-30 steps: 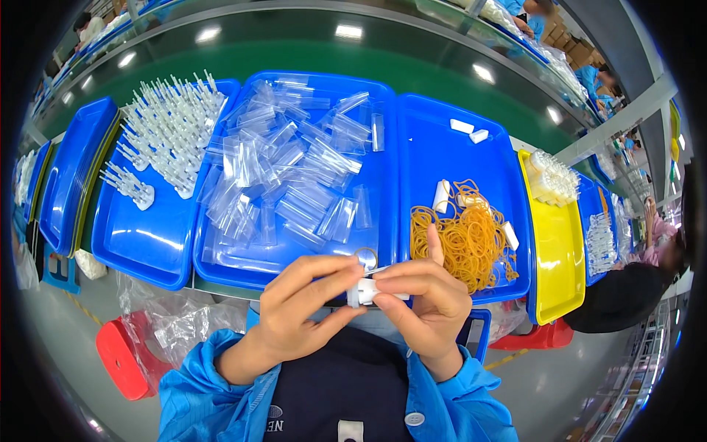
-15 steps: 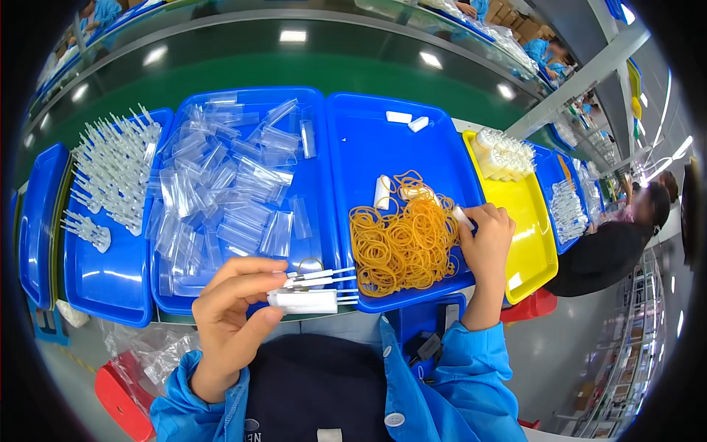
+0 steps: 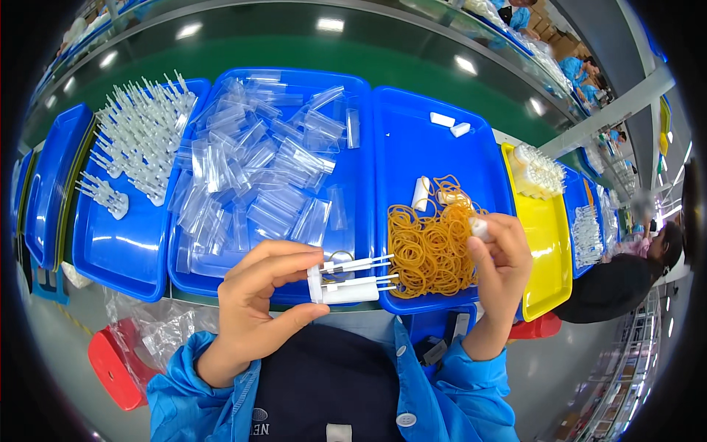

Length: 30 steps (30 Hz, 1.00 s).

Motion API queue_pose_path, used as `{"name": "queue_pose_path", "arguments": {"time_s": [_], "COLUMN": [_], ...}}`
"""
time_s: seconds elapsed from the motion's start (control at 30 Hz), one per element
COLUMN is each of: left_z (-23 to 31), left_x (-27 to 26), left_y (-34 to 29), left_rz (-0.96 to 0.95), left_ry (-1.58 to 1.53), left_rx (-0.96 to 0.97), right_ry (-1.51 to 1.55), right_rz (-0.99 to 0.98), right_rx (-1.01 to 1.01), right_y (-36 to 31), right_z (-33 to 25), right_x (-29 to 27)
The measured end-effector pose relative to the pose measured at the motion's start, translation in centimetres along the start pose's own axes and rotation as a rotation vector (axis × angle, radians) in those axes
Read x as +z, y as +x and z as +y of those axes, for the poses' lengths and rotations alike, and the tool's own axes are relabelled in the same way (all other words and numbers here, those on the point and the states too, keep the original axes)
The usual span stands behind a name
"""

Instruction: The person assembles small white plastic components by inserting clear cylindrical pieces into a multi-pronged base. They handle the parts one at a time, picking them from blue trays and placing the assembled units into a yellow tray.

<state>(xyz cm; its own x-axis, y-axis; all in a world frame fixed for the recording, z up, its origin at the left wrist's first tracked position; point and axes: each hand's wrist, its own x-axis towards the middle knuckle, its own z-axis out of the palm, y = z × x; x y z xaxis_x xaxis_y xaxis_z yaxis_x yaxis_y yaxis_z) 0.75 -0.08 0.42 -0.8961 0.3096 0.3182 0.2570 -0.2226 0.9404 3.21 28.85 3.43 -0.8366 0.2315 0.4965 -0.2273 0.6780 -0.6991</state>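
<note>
The left hand [image 3: 265,302] pinches a white plastic pronged part [image 3: 346,283] between thumb and fingers, its 2 thin prongs pointing right, low over the front edge of the middle blue tray [image 3: 361,184]. The right hand [image 3: 501,258] pinches a small white cylindrical piece [image 3: 479,227] at its fingertips, above a tangled heap of thin orange rubber bands [image 3: 431,247] in the right blue tray [image 3: 442,158]. Clear, glossy rectangular plastic sleeves [image 3: 258,169] fill the middle tray. White spiked parts [image 3: 136,132] lie in the left blue tray [image 3: 125,250]. A yellow tray [image 3: 549,250] sits rightmost on the desk.
</note>
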Motion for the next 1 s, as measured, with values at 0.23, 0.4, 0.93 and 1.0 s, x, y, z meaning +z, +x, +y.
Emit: {"name": "queue_pose_path", "arguments": {"time_s": [0.23,0.4,0.93,1.0], "left_z": [0.2,0.3,0.0,0.0], "left_x": [-0.6,-0.5,-0.3,-0.3], "left_y": [-0.3,-0.1,-0.4,-0.5], "left_rz": [0.066,0.078,0.057,0.059], "left_ry": [0.208,0.243,0.113,0.096], "left_rx": [0.040,0.048,0.058,0.055], "right_ry": [-0.100,-0.230,0.602,0.580], "right_rz": [-0.014,-0.025,-0.157,-0.157], "right_rx": [0.132,-0.038,0.211,0.212], "right_y": [0.6,1.1,-2.2,-2.2], "right_z": [-0.3,-0.7,-3.6,-3.6], "right_x": [0.7,0.2,3.0,3.0]}}
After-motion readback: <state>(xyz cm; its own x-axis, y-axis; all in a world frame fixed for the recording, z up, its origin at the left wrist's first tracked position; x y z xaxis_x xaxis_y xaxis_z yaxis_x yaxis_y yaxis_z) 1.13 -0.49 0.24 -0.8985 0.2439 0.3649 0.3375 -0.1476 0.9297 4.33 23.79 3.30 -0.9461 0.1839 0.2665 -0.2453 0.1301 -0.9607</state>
